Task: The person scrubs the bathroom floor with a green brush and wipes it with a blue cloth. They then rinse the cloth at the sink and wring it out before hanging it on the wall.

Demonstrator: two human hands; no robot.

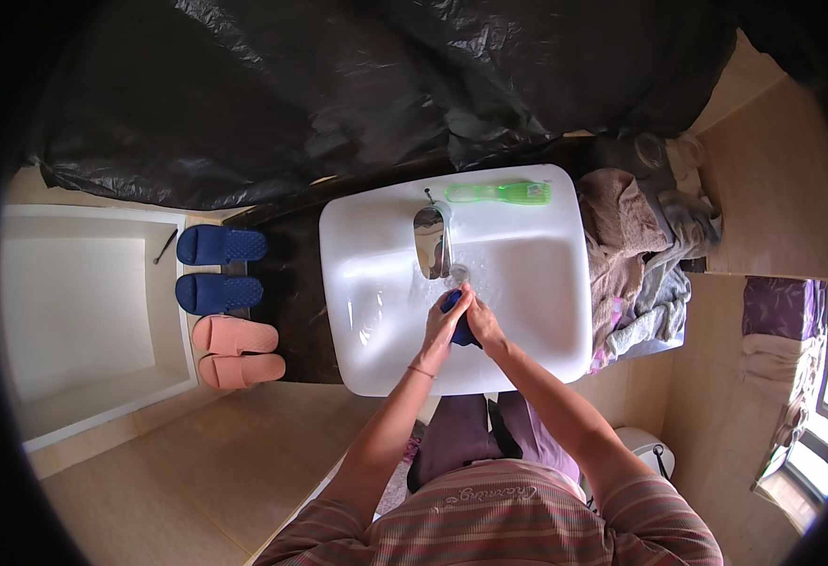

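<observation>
Over the front half of a white washbasin [534, 304], my left hand [446, 315] and my right hand [485, 322] press together around a dark blue item [463, 331], which looks like wet cloth. Much of it is hidden by my fingers. Just beyond my fingertips, water splashes about the drain [459, 273], below the chrome faucet [432, 244]. A translucent green brush [523, 193] lies on the basin's back ledge, its handle pointing left.
Blue slippers [221, 245] and pink slippers [236, 335] stand on the dark counter's left end, beside a white recess [74, 304]. Crumpled towels [623, 233] lie right of the basin. Black plastic sheeting [386, 85] hangs behind it.
</observation>
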